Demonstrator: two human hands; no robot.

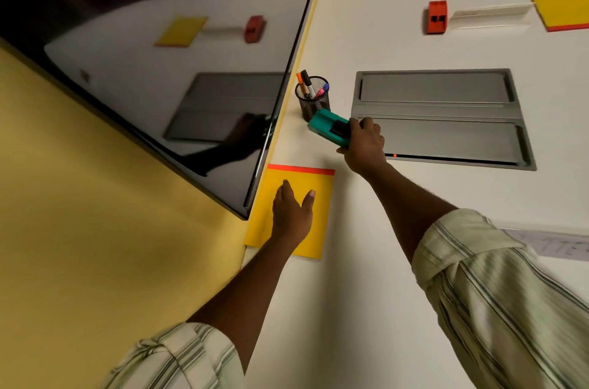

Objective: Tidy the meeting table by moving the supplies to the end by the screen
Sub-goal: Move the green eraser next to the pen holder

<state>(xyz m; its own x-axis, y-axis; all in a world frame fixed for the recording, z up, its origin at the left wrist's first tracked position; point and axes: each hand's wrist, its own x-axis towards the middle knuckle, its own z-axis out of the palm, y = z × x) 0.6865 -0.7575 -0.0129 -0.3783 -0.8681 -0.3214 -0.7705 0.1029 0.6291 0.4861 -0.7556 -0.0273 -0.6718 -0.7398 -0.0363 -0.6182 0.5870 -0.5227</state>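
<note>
Teal eraser [326, 129], seemingly touching the mesh cup [312, 102], gripped by right hand [365, 143]; left hand [291, 213] fingers flat on yellow pad [320, 223].

We've got a yellow pad [318, 197] with an orange top strip, flat at lower centre under the left hand [291, 213]. Above it, the right hand [366, 143] grips a tilted teal block [322, 124] beside a black mesh cup [310, 108] of markers. Upper right: red block [436, 17], clear holder [490, 16], second yellow pad [564, 6].
</note>
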